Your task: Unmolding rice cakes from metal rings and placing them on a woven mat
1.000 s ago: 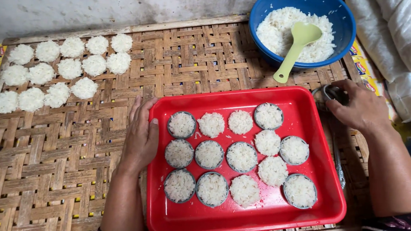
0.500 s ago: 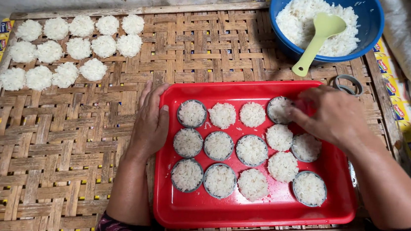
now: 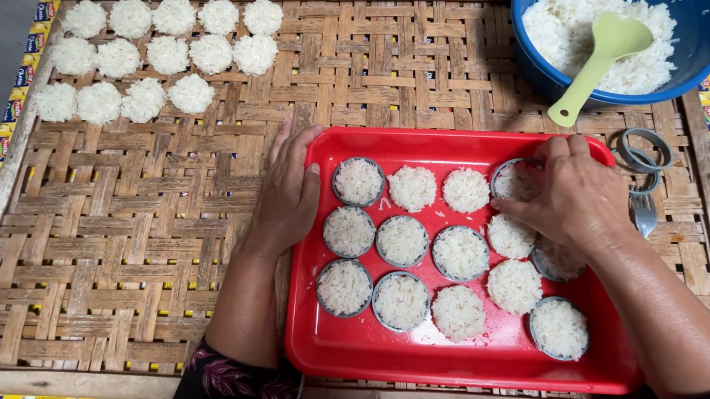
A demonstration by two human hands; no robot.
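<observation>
Here the right hand (image 3: 573, 197) pinches, apparently, a ring mould (image 3: 513, 177) in the red tray (image 3: 460, 363); left hand (image 3: 287, 189) lies flat, fingers loose.

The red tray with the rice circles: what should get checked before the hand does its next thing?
1. Red tray held steady: ok, left hand rests on its left edge.
2. Right hand on a ring mould: ok, fingers touch the top-right one.
3. Grip on that mould firm: cannot tell, fingers cover it.
4. Space on the woven mat for more rice rounds: ok, bare mat below them.
5. Blue bowl has rice left: ok, with green spoon inside.
6. Spare rings within reach: ok, beside the tray.
</observation>
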